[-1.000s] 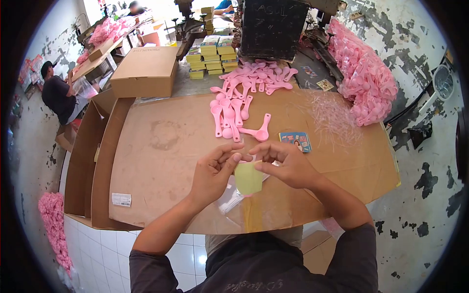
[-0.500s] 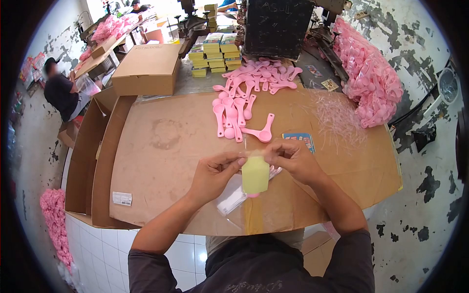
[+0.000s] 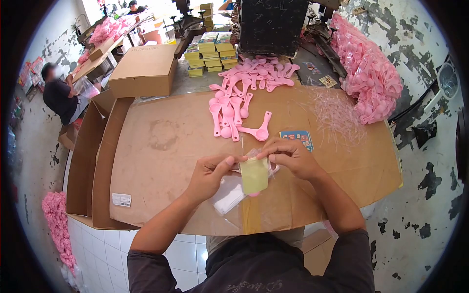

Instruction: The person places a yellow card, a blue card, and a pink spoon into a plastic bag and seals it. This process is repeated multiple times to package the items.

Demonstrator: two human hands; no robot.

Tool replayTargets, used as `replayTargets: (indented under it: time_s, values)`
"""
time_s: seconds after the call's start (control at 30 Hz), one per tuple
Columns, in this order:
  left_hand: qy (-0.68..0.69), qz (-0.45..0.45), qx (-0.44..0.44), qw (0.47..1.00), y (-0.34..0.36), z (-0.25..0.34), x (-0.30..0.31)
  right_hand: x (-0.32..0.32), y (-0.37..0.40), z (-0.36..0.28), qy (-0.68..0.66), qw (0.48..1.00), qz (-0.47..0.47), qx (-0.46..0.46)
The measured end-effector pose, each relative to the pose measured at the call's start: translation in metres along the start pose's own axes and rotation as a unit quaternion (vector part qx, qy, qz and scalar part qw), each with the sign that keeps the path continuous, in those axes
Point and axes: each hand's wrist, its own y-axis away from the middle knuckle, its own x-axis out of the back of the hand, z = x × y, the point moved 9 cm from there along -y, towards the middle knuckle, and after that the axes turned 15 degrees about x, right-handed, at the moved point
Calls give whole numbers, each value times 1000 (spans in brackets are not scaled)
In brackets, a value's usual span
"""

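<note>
My left hand [image 3: 209, 176] and my right hand [image 3: 293, 157] pinch the top of a small clear plastic bag [image 3: 254, 175] between them. A yellow card sits inside the bag and a pink spoon tip shows at its bottom edge. The bag hangs just above the cardboard work surface [image 3: 161, 161]. A stack of flat clear bags [image 3: 228, 198] lies under my left wrist. Loose pink spoons [image 3: 232, 115] lie a short way beyond my hands, and a colourful printed card [image 3: 298, 137] lies beside my right hand.
A big heap of bagged pink spoons [image 3: 369, 73] fills the right back. Yellow packet stacks [image 3: 210, 56], a closed carton [image 3: 144, 71] and a dark machine [image 3: 271, 24] stand behind. Clear plastic strips [image 3: 334, 115] lie right. An open cardboard box [image 3: 85, 161] stands left; a person [image 3: 58, 95] sits far left.
My hands have drawn closer together on the bag's top, and the bag has sunk slightly toward the cardboard. One second ago the yellow card was held lower and tilted.
</note>
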Motion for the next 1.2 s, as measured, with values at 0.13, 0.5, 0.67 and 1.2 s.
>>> replayTargets:
  time_s: [0.13,0.5,0.67,1.2]
  values:
    - [-39,24,37,998,-6,-12,4,-1,2,6,13,999,-5,-39]
    - [-46,-1,50,998,-12,-20,0,0,6,17,12,998,-5,-63]
    - [-40,13,40,998,-11,-18,2,-6,4,10,-36,997,38,-50]
    - [-43,27,35,998,5,20,38,13,-12,-17,-25,998,46,-45]
